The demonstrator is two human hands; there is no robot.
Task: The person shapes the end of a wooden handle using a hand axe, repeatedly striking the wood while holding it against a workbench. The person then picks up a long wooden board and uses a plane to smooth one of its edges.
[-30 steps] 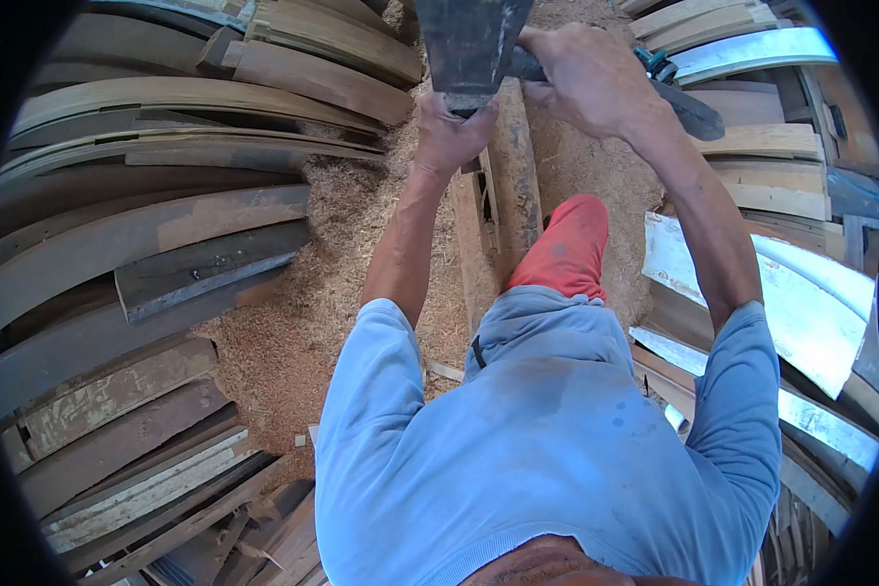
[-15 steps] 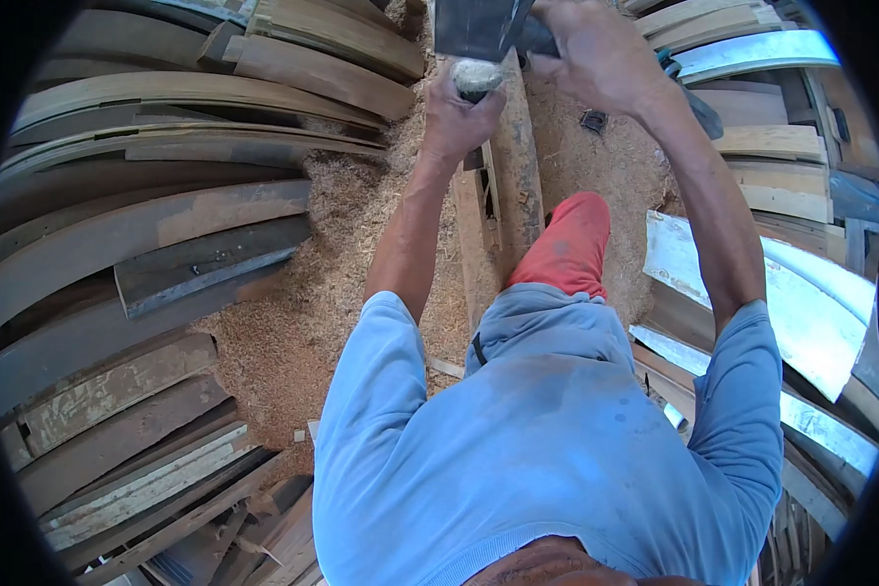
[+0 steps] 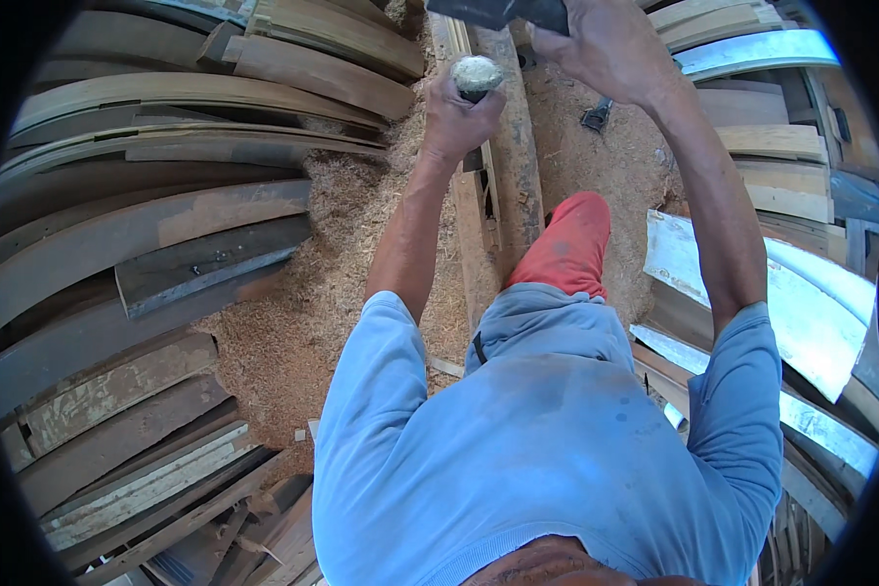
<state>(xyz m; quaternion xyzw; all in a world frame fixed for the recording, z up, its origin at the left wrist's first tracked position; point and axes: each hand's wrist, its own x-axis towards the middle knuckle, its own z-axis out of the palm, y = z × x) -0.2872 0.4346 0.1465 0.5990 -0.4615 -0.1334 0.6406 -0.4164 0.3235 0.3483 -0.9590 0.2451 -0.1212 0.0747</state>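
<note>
My left hand (image 3: 462,122) is closed round a chisel, whose pale, battered handle top (image 3: 478,73) points up toward me. Its lower end is hidden by the fist, over a narrow wooden workpiece (image 3: 488,176) with a slot along it. My right hand (image 3: 610,49) grips a dark, block-headed mallet (image 3: 493,10), held up beyond the chisel and apart from it. The mallet's head is partly cut off by the top edge of the picture. Beside the workpiece runs a thicker beam (image 3: 521,146).
Stacked boards (image 3: 205,210) line the left side, and more planks (image 3: 776,142) lie along the right. A pale, curved panel (image 3: 752,293) sits near my right elbow. Sawdust and shavings (image 3: 293,361) cover the floor. A small black object (image 3: 595,118) lies right of the beam.
My right hand and the mallet have moved away toward the top, uncovering more of the chisel's handle top and the wood beyond. My left hand has hardly moved.
</note>
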